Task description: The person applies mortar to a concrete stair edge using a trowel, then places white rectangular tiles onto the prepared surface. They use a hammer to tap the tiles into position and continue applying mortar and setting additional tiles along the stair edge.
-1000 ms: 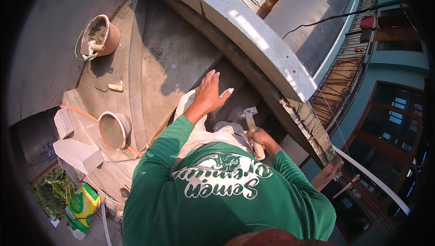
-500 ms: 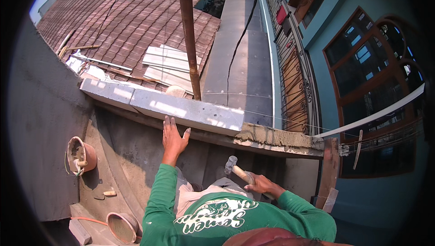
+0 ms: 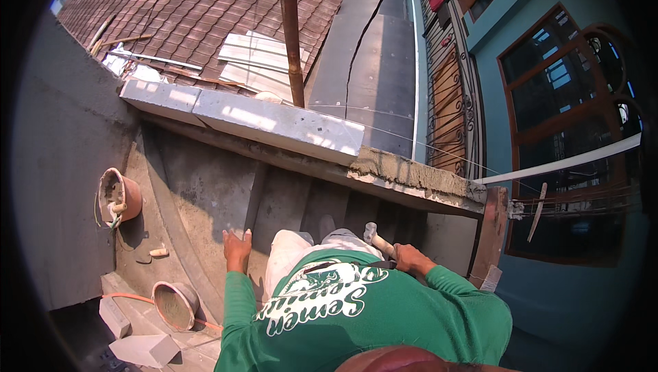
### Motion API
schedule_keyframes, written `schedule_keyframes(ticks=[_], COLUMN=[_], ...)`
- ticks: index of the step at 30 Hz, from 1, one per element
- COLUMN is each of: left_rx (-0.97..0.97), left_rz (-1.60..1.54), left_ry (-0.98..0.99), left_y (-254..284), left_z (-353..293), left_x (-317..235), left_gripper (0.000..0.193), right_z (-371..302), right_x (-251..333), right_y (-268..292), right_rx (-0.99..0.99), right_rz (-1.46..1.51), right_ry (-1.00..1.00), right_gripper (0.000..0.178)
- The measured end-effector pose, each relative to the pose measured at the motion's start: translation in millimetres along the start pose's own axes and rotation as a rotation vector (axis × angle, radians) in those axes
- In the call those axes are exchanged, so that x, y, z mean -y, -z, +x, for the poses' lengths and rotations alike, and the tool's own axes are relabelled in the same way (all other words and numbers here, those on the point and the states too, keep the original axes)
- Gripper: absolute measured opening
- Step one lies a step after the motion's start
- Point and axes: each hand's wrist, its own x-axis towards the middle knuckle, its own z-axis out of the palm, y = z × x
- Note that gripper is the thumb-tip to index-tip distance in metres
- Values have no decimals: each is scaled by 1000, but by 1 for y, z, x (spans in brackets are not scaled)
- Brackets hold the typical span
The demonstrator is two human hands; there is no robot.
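My right hand (image 3: 411,259) is closed round the wooden handle of a club hammer (image 3: 381,242), close to my right hip, with the grey head pointing up and left. My left hand (image 3: 237,249) hangs in the air by my left side, its fingers apart and nothing in it. Ahead of me a long pale lightweight block (image 3: 274,120) lies on the low wall, end to end with another block (image 3: 162,100) at its left. To the right of them, rough mortar (image 3: 411,172) covers the wall top. Both hands are apart from the blocks.
A thin string runs along the wall toward a brown post (image 3: 491,235). At left stand a bucket (image 3: 120,197) and another mortar bucket (image 3: 175,305), with a trowel (image 3: 157,253) between them. Loose blocks (image 3: 145,350) lie at lower left. Steps descend below the wall.
My left hand has come back from the long block to my side. My right hand and the hammer have drawn in closer to my body. The view has shifted, showing more floor.
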Motion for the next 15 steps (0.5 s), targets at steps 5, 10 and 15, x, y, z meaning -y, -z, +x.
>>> schedule_keyframes(ticks=[5, 10, 15], left_rx=[55, 90, 67], left_rz=[30, -28, -79], left_ry=[77, 187, 209], left_y=[-3, -15, -22], left_z=[-29, -53, -61], left_x=[28, 62, 84], left_gripper=[102, 103, 106], right_z=[-5, -7, -30], right_x=[47, 73, 105], right_y=[30, 37, 59], right_rx=[-79, -248, -317], right_rz=[70, 126, 145], right_ry=[24, 231, 370], right_gripper=[53, 52, 54])
